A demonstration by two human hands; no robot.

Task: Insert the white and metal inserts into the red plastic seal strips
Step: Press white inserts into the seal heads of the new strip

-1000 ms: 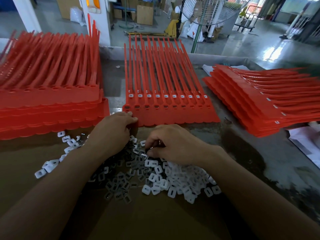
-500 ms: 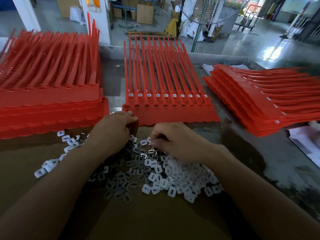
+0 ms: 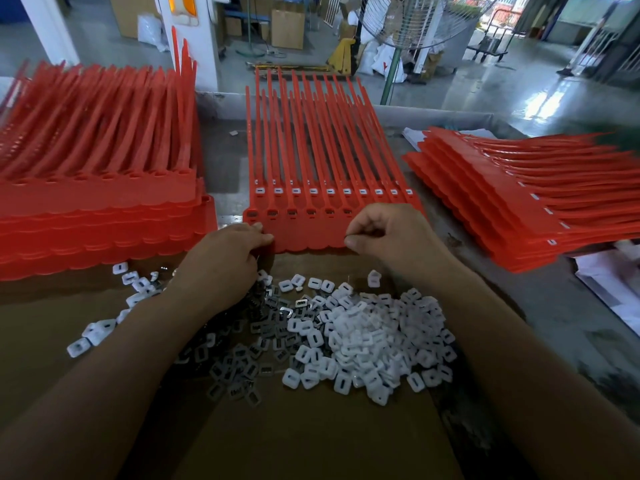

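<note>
**Visitor:** Why keep a hand on that corner?

**Me:** My left hand (image 3: pixel 221 261) grips the near left corner of the flat sheet of joined red plastic seal strips (image 3: pixel 311 233), midway along the grey counter (image 3: pixel 540 306), thumb on top, so it won't slide when I press. My right hand (image 3: pixel 391 237) hovers at the sheet's near edge, fingers curled. Thumb and forefinger are pinched narrow on something thin and dark. I take it for a metal insert (image 3: pixel 347 236), though it's too small to be sure.

**Visitor:** And the loose parts?

**Me:** Heaped on the brown cardboard sheet (image 3: pixel 311 438) by the near edge, within reach. Small white plastic inserts (image 3: pixel 367 341) lie rightward, grey metal inserts (image 3: pixel 242 355) leftward, partly under my forearm.

**Visitor:** How many sockets are filled?

**Me:** Six show grey; my right hand hides the rest. The tall stack of red strips (image 3: pixel 97 216) at the left edge and the fanned stack (image 3: pixel 502 202) at the right edge run out of view.
</note>
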